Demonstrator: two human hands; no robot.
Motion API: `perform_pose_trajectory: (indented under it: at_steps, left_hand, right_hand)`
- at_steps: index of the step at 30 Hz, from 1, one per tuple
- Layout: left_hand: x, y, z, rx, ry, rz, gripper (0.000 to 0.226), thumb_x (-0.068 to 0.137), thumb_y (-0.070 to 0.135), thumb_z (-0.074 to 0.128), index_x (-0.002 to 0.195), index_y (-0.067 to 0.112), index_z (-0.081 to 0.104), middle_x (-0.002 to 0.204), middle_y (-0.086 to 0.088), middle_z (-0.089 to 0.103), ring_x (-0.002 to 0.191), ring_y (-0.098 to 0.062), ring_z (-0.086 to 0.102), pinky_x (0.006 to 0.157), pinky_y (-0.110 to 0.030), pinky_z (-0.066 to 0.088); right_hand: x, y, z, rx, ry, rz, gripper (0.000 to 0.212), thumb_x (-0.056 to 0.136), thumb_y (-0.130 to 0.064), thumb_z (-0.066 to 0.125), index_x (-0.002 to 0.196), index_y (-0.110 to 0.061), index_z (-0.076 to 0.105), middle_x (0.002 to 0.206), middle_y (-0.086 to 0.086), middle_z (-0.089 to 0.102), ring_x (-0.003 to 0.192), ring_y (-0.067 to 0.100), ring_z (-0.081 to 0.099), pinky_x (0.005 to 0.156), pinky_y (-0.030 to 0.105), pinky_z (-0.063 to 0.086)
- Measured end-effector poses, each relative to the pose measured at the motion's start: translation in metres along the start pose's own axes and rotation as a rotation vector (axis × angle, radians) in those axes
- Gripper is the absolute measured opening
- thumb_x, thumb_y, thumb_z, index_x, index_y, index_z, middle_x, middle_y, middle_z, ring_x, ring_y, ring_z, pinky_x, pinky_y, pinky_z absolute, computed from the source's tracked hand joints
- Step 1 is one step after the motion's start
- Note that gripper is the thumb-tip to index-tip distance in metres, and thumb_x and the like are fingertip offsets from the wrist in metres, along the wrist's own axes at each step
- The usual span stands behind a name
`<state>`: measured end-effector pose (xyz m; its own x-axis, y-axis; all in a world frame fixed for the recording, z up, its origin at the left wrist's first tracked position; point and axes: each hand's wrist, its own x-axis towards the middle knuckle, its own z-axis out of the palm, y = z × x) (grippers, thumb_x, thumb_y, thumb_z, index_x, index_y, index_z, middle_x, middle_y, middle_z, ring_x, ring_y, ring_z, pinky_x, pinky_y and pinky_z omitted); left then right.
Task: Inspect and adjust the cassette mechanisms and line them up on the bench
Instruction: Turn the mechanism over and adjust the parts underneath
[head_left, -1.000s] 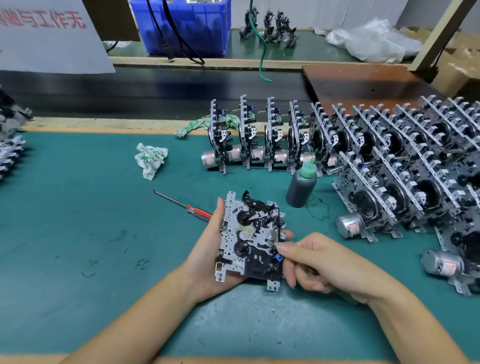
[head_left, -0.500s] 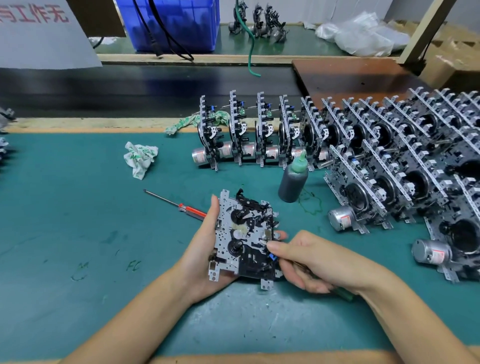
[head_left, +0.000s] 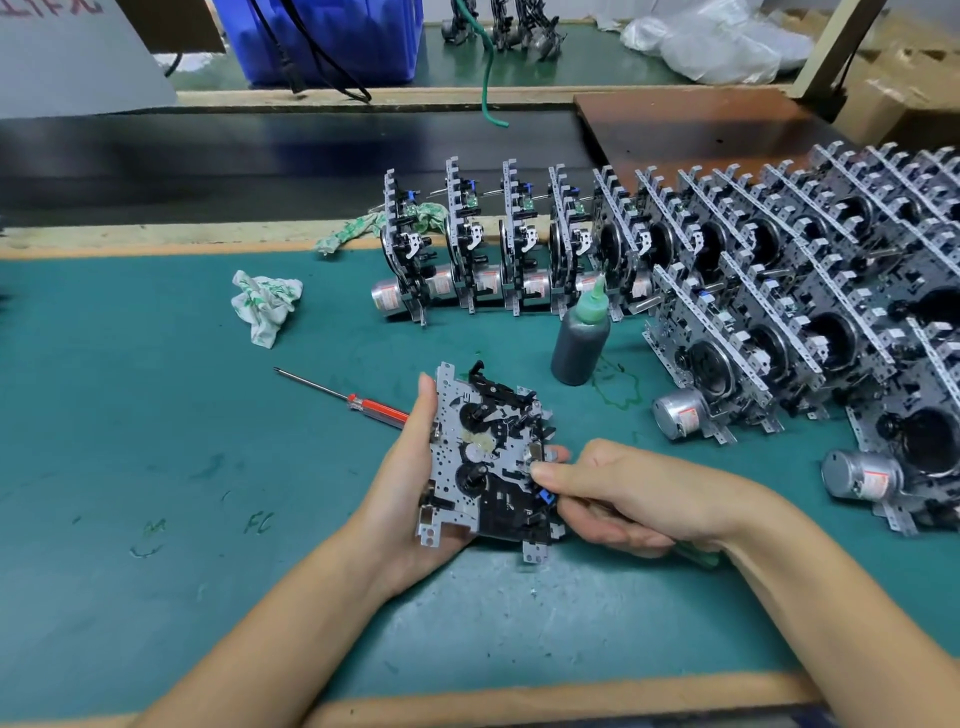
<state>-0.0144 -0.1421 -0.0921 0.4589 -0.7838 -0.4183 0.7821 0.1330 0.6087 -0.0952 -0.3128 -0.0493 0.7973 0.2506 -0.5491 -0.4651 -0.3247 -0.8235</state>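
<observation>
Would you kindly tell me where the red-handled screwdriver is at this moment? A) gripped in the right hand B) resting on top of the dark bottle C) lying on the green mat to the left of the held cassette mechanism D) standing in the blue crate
C: the red-handled screwdriver lies flat on the green mat, its handle end passing behind the left hand that holds the metal cassette mechanism.
</observation>
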Motion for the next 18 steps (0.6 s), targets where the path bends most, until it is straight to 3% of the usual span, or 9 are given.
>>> perform_pose_trajectory:
  at_steps: [7, 14, 18]
  left_hand:
    - [-0.002, 0.002, 0.001, -0.022, -0.045, -0.026, 0.092, 0.08, 0.08, 0.022, 0.116, 0.009, 0.067, 0.124, -0.019, 0.062, 0.114, -0.03, 0.061, 0.088, -0.038, 0.054]
    - [-0.007, 0.008, 0.004, -0.194, -0.137, -0.014, 0.105, 0.076, 0.085, 0.027, 0.128, -0.002, 0.055, 0.136, -0.027, 0.049, 0.125, -0.039, 0.05, 0.104, -0.047, 0.042]
    - [-0.009, 0.009, 0.005, -0.251, -0.12, -0.02, 0.107, 0.071, 0.085, 0.036, 0.128, -0.004, 0.053, 0.137, -0.03, 0.046, 0.126, -0.043, 0.048, 0.109, -0.049, 0.036]
  right_hand:
    - [0.0, 0.003, -0.001, -0.004, 0.0, -0.023, 0.064, 0.096, -0.047, 0.038, 0.04, -0.016, 0.042, 0.027, -0.002, 0.029, 0.027, 0.011, 0.02, 0.037, 0.017, 0.023]
    - [-0.008, 0.013, -0.015, 0.369, 0.065, -0.141, 0.051, 0.087, -0.05, 0.048, 0.051, -0.013, 0.049, 0.03, -0.004, 0.026, 0.026, 0.007, 0.012, 0.035, 0.009, 0.017]
    - [-0.007, 0.013, -0.017, 0.398, 0.113, -0.153, 0.04, 0.086, -0.045, 0.048, 0.061, -0.014, 0.052, 0.034, -0.001, 0.032, 0.025, 0.004, 0.013, 0.035, 0.008, 0.012]
